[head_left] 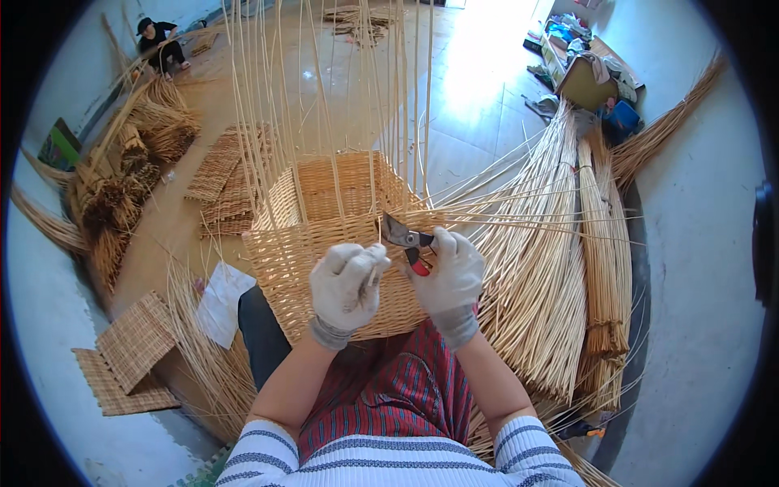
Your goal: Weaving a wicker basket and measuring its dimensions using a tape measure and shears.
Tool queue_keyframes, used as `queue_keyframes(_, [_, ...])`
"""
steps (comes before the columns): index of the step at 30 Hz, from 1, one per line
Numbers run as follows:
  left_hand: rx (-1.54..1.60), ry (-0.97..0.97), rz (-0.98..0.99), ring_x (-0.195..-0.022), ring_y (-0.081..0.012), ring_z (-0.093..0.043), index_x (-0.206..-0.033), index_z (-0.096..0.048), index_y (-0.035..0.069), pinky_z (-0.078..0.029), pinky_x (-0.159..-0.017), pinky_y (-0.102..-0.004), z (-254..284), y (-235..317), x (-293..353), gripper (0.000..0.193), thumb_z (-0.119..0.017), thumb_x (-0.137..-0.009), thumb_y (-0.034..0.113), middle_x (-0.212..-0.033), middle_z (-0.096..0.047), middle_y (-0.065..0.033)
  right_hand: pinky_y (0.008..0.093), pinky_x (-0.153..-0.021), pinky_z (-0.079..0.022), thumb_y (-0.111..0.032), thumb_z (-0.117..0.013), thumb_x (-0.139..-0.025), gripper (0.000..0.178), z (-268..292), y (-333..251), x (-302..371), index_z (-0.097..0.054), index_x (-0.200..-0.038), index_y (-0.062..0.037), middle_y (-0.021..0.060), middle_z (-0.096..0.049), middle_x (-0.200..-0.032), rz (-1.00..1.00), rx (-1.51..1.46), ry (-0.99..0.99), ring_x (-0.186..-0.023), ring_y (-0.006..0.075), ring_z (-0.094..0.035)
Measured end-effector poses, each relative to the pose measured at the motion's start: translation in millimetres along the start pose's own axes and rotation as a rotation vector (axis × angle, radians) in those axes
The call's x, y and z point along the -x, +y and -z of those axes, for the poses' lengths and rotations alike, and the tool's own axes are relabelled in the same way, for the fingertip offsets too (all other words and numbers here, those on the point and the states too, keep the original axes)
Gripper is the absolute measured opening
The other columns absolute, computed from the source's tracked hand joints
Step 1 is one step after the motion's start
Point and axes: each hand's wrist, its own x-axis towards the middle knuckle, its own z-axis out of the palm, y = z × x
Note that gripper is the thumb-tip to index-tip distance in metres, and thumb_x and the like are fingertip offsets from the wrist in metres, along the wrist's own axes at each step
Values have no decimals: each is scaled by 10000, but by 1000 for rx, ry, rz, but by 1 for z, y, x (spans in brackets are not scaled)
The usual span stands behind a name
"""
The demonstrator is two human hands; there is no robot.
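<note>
A half-woven wicker basket [324, 260] rests on my lap, its tall upright stakes [320, 81] rising from the rim. My right hand [454, 276], in a pale work glove, grips pruning shears [402, 235] with a red handle. Their dark blades are at the near right part of the rim, by the weaving strands [503, 217] that trail off to the right. Just left of the shears, my gloved left hand [347, 284] is closed with its fingertips pinched on a thin wicker rod in front of the basket wall. The fingers partly hide that rod.
Large bundles of wicker rods [535, 284] stand close on my right by the wall. Darker bundles [122, 178] lie along the left wall. Woven panels [231, 178] lie on the floor beyond the basket, others [134, 345] at near left. A person [158, 45] sits far left.
</note>
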Motion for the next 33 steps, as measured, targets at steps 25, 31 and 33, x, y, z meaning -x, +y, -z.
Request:
queue_keyframes(25, [-339,-219,-53,-672,-277,-631,-986,-729,137,-495,-587,-411,-44,-8,-53,162,-725,-895,271,-856,-595,-47,355,-786,-502,-166,-640,-864,72,87,39,-176,-666,-929,-182,12,-634,-839,819,671,-441,-876,197,-642])
queue_keyframes(31, [-409,-335,54,-670,-299,-618,-874,-676,121,-491,-593,-429,-70,-14,-51,106,-714,-887,219,-818,-546,-74,359,-820,-500,-152,-644,-854,144,116,43,-177,-681,-991,-172,10,-646,-877,781,714,-445,-919,198,-645])
queue_keyframes(33, [-387,-316,66,-662,-304,-612,-856,-663,119,-491,-593,-432,-71,-14,-50,104,-714,-883,206,-807,-535,-78,353,-839,-502,-156,-641,-863,170,111,41,-173,-686,-1025,-180,3,-648,-891,840,674,-410,-935,189,-648])
